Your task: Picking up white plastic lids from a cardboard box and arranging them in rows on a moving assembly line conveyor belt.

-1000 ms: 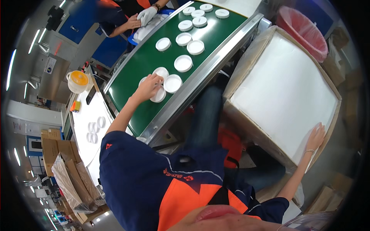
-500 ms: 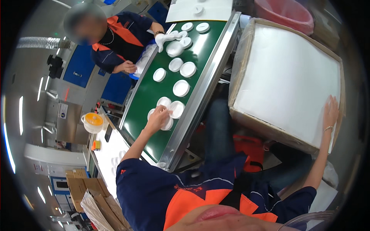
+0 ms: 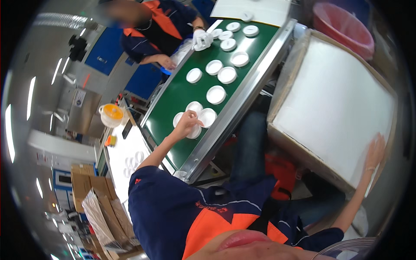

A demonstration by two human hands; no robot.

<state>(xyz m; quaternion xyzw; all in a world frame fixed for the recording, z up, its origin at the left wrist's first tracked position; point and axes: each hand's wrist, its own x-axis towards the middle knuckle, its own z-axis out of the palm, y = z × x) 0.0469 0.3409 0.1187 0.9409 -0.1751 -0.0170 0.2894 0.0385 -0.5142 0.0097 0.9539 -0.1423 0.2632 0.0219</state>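
My left hand (image 3: 187, 125) reaches over a cluster of shallow white round lids on the green conveyor belt (image 3: 167, 97). Its fingers are curled, with thumb and fingertips at the near edge of one white round lid (image 3: 208, 117); the hand partly covers the neighbouring lids. Another lid (image 3: 194, 107) lies just beyond my fingers. My right hand (image 3: 375, 151) rests flat, fingers stretched, on the white sheet (image 3: 333, 99) in a large cardboard box (image 3: 299, 160) at the right. It holds nothing.
Across the belt a co-worker's white-gloved hand (image 3: 202, 40) is beside several more lids (image 3: 228, 44). A metal rail (image 3: 242, 97) edges the belt. A pink bin (image 3: 344, 28) stands behind the box. At left are a white table (image 3: 130, 149) with lids and a yellow-topped basket (image 3: 112, 115).
The whole view has shifted. One lid has slid from the co-worker's gloved hand toward the rail, and that hand has drawn back. My hands stay by the same lids and on the sheet.
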